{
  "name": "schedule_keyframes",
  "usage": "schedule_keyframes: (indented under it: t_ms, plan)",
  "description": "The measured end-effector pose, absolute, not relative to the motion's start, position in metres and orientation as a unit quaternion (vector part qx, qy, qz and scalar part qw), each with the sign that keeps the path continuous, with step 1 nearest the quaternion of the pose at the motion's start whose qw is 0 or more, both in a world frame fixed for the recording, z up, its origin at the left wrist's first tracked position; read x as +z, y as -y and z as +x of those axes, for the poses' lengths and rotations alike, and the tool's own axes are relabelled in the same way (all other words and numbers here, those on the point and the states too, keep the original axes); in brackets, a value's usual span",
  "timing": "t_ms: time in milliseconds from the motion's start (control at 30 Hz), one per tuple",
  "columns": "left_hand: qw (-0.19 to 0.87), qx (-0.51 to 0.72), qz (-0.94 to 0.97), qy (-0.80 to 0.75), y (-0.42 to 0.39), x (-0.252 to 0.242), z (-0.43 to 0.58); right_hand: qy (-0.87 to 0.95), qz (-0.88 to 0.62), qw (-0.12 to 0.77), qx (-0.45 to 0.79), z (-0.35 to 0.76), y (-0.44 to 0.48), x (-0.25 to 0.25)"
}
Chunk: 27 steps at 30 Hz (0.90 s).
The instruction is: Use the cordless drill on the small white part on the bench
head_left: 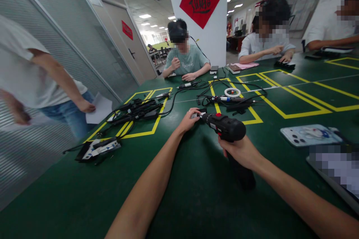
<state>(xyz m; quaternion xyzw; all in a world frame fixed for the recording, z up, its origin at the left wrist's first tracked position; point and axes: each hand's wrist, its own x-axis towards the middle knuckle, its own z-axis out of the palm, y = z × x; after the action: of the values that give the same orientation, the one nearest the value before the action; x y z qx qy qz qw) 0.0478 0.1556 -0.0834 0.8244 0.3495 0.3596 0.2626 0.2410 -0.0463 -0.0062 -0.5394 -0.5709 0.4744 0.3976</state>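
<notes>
My right hand (241,151) is wrapped round the grip of a black cordless drill (228,126) with red accents. Its chuck and bit point left and away from me, towards my left hand (189,120). The fingers of that hand are closed on a small piece at the bit's tip, partly hidden, which I cannot make out. A flat dark item (202,111) lies just behind the tip. Beyond it are black cables and a pen-like tool with a blue band (225,99), beside a white ring-shaped roll (232,92).
Bundled black cables and adapters (137,111) lie left on the green table (190,198), within yellow tape outlines. Nearer are a black pouch and packets (98,148). A phone (310,135) and a laptop-like device (336,171) lie right. People sit opposite; another stands left holding paper (99,109).
</notes>
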Motion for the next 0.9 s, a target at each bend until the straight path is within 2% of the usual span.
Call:
schedule_keyframes:
  t_ms: [900]
  plan:
    - [0.270,0.355,0.824,-0.349,-0.1542,-0.0825,0.0476,0.569,-0.541,0.396,0.476,0.2409,0.0449,-0.0084]
